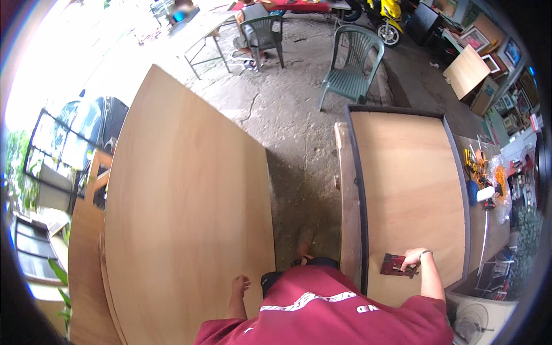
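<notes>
Seen from the head camera, the right hand (413,260) rests on a dark red metal staple gun (395,265), its fingers curled around the tool's far end, which lies on the pale plywood backing board (411,178) set in a dark picture frame (357,190) on the surface at the right. The gun looks compact, stiff and fairly heavy, best gripped around its handle. The left hand (240,284) hangs with loosely spread fingers, holding nothing, beside the near edge of a large plywood sheet (184,213) on the left. Green plastic chairs (352,63) stand far off on the concrete floor (287,121).
</notes>
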{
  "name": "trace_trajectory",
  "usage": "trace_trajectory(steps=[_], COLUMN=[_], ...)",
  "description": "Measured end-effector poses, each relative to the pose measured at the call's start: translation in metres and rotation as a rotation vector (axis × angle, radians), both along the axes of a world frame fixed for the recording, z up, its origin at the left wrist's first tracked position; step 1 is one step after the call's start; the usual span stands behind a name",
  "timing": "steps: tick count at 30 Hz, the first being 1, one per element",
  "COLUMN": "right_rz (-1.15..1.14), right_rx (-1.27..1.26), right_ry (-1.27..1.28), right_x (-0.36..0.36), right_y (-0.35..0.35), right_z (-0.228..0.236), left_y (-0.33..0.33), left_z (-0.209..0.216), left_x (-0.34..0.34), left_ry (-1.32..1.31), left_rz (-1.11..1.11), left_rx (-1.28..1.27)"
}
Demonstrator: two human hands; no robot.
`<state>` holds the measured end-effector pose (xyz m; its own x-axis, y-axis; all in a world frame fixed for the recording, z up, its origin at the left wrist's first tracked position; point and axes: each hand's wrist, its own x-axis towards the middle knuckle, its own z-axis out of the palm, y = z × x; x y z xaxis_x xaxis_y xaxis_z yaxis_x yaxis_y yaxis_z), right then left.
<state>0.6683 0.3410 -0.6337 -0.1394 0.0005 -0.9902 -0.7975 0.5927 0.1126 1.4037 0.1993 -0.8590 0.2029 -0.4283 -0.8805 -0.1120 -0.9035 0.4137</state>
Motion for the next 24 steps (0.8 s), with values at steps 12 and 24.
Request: trace_trajectory(steps=[12, 24], right_rz=[-0.330, -0.696], right_rx=[-0.686, -0.986], right_ry=[0.478, -0.229], right_x=[0.005, 0.068], right_y=[-0.221, -0.562], right_z=[0.121, 0.107], left_y=[-0.255, -0.579], left_z=[0.023, -0.031], left_x=[-0.115, -0.181], left_ry=[0.046, 0.127], left_rz=[-0.678, -0.735], left_rx=[-0.016, 0.152])
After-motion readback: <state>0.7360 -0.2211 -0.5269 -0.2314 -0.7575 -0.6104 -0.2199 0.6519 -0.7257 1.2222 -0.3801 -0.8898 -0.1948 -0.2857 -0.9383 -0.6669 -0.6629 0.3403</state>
